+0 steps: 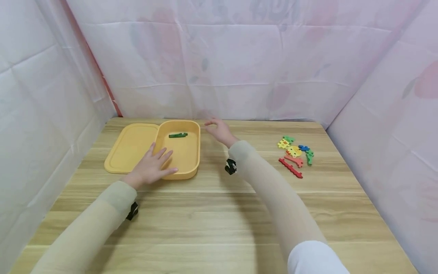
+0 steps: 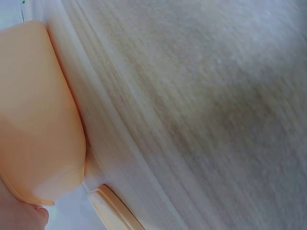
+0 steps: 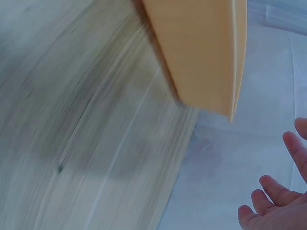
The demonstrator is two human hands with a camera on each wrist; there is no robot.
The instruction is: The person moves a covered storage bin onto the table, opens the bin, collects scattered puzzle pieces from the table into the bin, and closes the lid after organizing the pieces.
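A yellow oblong box (image 1: 191,152) stands on the wooden table, its flat lid (image 1: 131,146) lying beside it on the left. One dark green piece (image 1: 178,135) lies inside the box near its far end. My left hand (image 1: 154,165) rests flat with spread fingers on the box's near left rim. My right hand (image 1: 219,130) hovers just right of the box's far corner, fingers relaxed and holding nothing. The left wrist view shows the box wall (image 2: 38,120); the right wrist view shows the box side (image 3: 201,52) and loose fingertips (image 3: 278,191).
Several coloured foam puzzle pieces (image 1: 295,155), including a red strip (image 1: 291,168), lie in a cluster at the table's right. Pink patterned cloth walls (image 1: 239,68) close in the table on three sides.
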